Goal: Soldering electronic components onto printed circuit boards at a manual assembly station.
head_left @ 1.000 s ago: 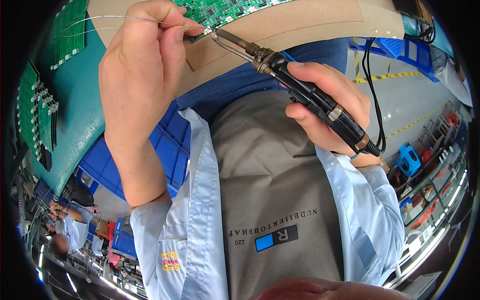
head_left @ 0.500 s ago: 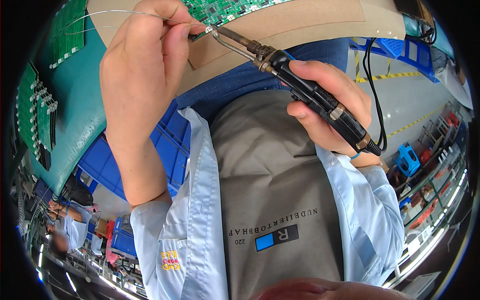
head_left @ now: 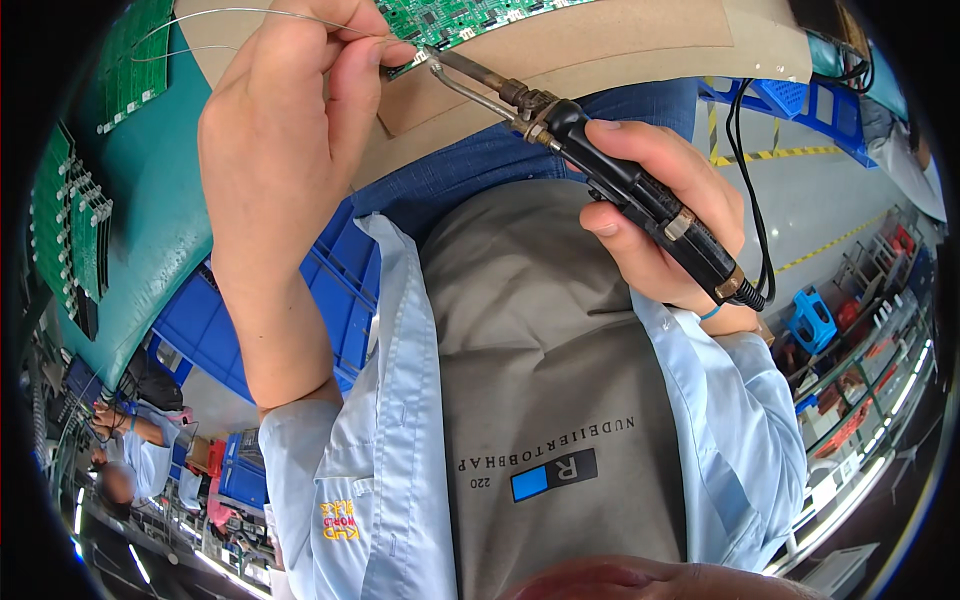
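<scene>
My left hand pinches a thin silvery solder wire between thumb and forefinger. The wire loops out to the left behind the hand, and its working end points at the near edge of a green circuit board. My right hand is wrapped round the black handle of a soldering iron, which has a thin metal tube alongside its barrel. The iron's tip reaches a small white connector at the board's edge, close to my left fingertips. Whether tip and wire touch is too small to tell.
Brown board lies under the circuit board. More green circuit boards stand on the green mat at left. A black cable trails from the iron. Blue crates sit below the table edge; another person is far left.
The soldering iron and my right hand have shifted very slightly to the right. My left hand keeps its pinch on the solder wire, nearly in place.
</scene>
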The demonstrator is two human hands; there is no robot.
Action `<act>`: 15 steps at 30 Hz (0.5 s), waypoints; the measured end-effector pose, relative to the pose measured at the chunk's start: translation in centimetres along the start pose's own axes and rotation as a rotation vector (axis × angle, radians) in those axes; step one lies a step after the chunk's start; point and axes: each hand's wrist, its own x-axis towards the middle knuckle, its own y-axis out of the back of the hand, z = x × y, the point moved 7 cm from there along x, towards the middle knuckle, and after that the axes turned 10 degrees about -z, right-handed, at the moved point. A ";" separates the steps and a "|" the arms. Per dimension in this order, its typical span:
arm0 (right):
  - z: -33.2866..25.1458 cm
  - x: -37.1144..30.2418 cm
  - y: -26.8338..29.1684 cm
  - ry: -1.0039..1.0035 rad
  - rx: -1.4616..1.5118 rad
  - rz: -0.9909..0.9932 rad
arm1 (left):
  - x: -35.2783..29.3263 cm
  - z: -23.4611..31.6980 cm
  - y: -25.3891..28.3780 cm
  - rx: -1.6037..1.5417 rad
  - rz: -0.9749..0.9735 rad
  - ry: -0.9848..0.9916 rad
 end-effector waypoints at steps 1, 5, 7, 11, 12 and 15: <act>0.0 0.0 0.0 0.002 0.002 0.001 | 0.0 -0.1 0.0 -0.006 -0.003 0.005; 0.0 -0.1 0.0 0.004 0.001 0.000 | 0.0 -0.1 0.0 -0.004 -0.010 0.024; 0.0 -0.1 0.0 0.004 -0.002 -0.003 | 0.0 -0.1 0.0 0.003 -0.015 0.039; -0.1 -0.1 0.1 0.000 0.005 0.001 | 0.1 0.3 0.0 0.002 0.000 0.016; -0.1 -0.1 0.1 -0.001 0.008 0.002 | 0.1 0.3 0.0 0.001 0.005 0.009; 0.0 -0.3 0.1 -0.010 0.012 0.006 | 0.2 0.3 0.0 0.013 -0.003 -0.011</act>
